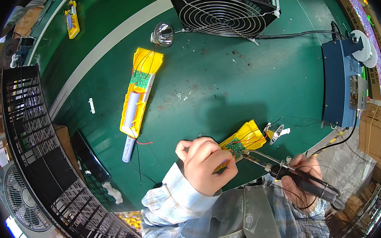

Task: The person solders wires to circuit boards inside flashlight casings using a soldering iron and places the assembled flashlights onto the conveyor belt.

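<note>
My right hand (pixel 307 172) grips a soldering iron (pixel 302 181) with a thin metal feed tube alongside it. The iron's tip is at the green circuit board (pixel 235 148) inside a yellow plastic torch housing (pixel 251 132). My left hand (pixel 206 165) is closed over the near end of this housing, its thumb and fingertips beside the board; what they pinch is hidden. Red and dark wires run from the board toward a small reflector (pixel 275 133) at the housing's right end. Farther left lies another yellow torch housing (pixel 141 100) with a board and a cylindrical battery (pixel 131 109).
A black fan (pixel 222 16) with a wire guard stands at the back. To the right is a blue solder feeder (pixel 337 83) with a white spool (pixel 363 47). A loose reflector (pixel 163 34) lies near the fan. Black slotted racks (pixel 44 154) line the left side.
</note>
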`<action>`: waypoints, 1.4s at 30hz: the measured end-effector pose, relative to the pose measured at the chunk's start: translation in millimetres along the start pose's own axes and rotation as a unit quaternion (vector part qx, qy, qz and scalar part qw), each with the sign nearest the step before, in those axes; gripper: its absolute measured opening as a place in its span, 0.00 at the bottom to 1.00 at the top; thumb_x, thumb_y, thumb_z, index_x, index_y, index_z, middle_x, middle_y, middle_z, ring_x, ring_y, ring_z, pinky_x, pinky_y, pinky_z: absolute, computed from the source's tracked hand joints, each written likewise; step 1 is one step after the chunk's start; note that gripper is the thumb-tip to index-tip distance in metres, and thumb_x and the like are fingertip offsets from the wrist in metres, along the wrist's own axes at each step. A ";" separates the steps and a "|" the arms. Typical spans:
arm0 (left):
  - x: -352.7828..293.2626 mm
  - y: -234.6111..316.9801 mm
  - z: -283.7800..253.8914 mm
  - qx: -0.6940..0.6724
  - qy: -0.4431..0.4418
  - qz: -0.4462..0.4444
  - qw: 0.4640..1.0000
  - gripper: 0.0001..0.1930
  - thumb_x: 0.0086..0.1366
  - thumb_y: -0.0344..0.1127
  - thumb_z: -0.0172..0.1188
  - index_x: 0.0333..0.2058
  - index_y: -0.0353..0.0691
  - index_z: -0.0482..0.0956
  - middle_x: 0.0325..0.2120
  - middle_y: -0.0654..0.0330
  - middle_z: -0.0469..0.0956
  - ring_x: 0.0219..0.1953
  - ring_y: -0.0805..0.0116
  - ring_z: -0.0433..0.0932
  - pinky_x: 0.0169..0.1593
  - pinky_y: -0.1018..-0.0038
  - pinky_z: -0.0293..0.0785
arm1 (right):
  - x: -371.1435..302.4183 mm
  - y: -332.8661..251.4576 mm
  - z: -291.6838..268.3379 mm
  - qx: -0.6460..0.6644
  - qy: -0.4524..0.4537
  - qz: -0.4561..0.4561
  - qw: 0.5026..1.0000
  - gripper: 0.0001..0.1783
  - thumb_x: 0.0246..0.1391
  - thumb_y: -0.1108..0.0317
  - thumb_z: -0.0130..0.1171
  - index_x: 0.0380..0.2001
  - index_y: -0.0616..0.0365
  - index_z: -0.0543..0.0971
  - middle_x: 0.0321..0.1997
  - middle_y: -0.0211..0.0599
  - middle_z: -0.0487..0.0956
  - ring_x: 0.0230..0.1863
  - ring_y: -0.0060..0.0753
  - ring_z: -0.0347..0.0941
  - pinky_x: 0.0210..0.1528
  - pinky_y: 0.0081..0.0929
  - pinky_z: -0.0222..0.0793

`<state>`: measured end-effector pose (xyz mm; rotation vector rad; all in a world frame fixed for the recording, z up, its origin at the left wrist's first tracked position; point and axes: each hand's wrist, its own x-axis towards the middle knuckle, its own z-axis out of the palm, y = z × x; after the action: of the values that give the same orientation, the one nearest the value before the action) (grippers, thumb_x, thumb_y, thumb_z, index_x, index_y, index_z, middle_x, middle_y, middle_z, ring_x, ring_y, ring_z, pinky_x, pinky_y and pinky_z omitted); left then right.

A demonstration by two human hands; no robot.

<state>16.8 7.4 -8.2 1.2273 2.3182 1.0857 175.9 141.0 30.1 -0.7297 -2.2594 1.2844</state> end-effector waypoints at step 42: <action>-20.5 3.2 -18.4 0.012 0.052 0.068 0.996 0.16 0.34 0.36 0.67 0.28 0.48 0.79 0.26 0.69 0.71 0.34 0.71 0.69 0.45 0.70 0.51 | -23.3 -32.0 -38.6 0.184 0.055 0.167 0.967 0.18 0.40 0.72 0.61 0.25 0.58 0.60 0.23 0.32 0.65 0.24 0.18 0.57 0.26 0.16 0.54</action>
<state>20.3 -16.9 4.8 1.3870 2.3582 1.1966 209.8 137.2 73.7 -1.0379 -1.7845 1.7108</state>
